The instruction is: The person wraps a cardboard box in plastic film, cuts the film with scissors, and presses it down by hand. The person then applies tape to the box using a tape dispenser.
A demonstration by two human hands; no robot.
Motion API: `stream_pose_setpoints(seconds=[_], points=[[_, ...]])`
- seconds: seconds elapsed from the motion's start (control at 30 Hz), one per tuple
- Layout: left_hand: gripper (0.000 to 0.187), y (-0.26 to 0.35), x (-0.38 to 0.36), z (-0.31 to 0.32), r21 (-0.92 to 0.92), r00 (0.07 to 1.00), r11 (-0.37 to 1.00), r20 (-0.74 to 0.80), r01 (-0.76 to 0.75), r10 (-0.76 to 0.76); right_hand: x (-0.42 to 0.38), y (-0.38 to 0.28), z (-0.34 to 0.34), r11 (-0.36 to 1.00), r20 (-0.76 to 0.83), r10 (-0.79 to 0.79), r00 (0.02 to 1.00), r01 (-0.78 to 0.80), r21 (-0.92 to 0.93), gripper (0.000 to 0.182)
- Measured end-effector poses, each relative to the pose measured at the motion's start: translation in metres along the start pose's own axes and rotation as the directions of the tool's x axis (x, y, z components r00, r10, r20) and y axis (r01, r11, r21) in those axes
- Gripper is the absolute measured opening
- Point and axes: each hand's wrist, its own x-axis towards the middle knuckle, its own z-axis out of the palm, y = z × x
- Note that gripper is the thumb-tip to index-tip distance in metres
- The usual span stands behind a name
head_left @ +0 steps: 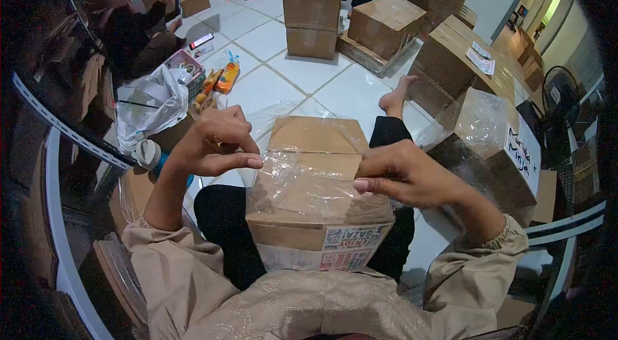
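A beige top (309, 304) lay nearest, the cardboard box (283, 235) beyond it between the legs (219, 214), left hand (222, 140) and right hand (412, 176) in narrow, pinching grip on clear film (299, 176) that uneven pulling could tear.

Carton (283, 234): plain brown, under colourless film (290, 163) with whitish glints. Label (354, 247) on it: white, blue and red print. Sleeves (174, 269): beige; shirt front (290, 295) same, tone-on-tone embroidery. Trousers (222, 218): black. Floor (328, 92): white tiles, tan grout grid. Stacked boxes (312, 21): brown. Sheet (523, 153) at right: white, black lettering. Fan (560, 92): black. Bag (158, 102): white. Basket (185, 60): pink rim. Packet (227, 77): orange-yellow, blue top. Bottle (149, 152): off-white lid, blue body. Rail (71, 134): pale grey.
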Motion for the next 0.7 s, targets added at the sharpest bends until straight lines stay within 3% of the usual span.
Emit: stream_pose_setpoints(seconds=[0.03,0.13,0.2,0.27,0.33,0.37,0.43,0.47,0.5,0.57,0.6,0.7], points=[[0.02,0.0,0.001,-0.001,0.019,0.999,0.999,0.02,-0.027,0.027,-0.002,-0.005,0.003,0.962,-0.124,-0.157,0.98,0.124,-0.241,0.026],[0.02,-0.001,-0.001,-0.004,0.041,0.998,0.997,-0.012,-0.06,0.06,-0.002,-0.026,0.009,0.78,-0.172,-0.384,0.907,0.219,-0.587,0.015],[0.02,-0.003,-0.004,-0.005,0.046,0.998,0.997,-0.014,-0.067,0.068,0.001,-0.031,0.013,0.771,-0.267,-0.424,0.865,0.19,-0.608,0.012],[0.02,-0.002,-0.007,-0.006,0.04,0.999,0.999,-0.027,-0.032,0.033,-0.008,-0.04,-0.002,0.812,-0.477,-0.53,0.701,0.258,-0.523,0.021],[0.02,-0.002,-0.01,-0.007,0.058,0.999,0.998,-0.024,-0.032,0.033,-0.03,-0.065,-0.016,0.963,-0.667,-0.222,0.711,0.268,-0.035,0.044],[0.02,-0.002,-0.011,-0.006,0.053,0.999,0.998,-0.034,-0.033,0.034,-0.034,-0.069,-0.018,0.964,-0.642,-0.135,0.755,0.25,0.092,0.056],[0.019,-0.001,-0.013,-0.007,0.052,0.998,0.998,-0.044,-0.032,0.034,-0.02,-0.048,-0.02,0.971,-0.472,-0.182,0.863,0.235,0.055,0.047],[0.019,0.0,-0.011,-0.007,0.056,0.998,0.998,-0.043,-0.038,0.04,-0.009,-0.039,-0.018,0.981,-0.368,-0.192,0.91,0.176,-0.076,0.037],[0.019,0.0,-0.01,-0.007,0.059,0.998,0.997,-0.044,-0.045,0.047,-0.001,-0.026,-0.011,0.942,-0.333,-0.268,0.904,0.174,-0.286,0.042],[0.019,-0.001,-0.008,-0.006,0.066,0.998,0.997,-0.041,-0.048,0.051,0.003,-0.007,0.004,0.94,-0.203,-0.148,0.968,0.074,-0.333,0.03],[0.019,-0.001,-0.008,-0.006,0.074,0.998,0.996,-0.029,-0.053,0.055,0.003,-0.004,0.004,0.94,-0.201,-0.15,0.968,0.077,-0.333,0.03],[0.02,-0.001,-0.007,-0.007,0.087,0.998,0.995,-0.026,-0.056,0.059,-0.006,0.004,0.001,0.948,0.011,0.04,0.999,-0.034,-0.317,0.027]])
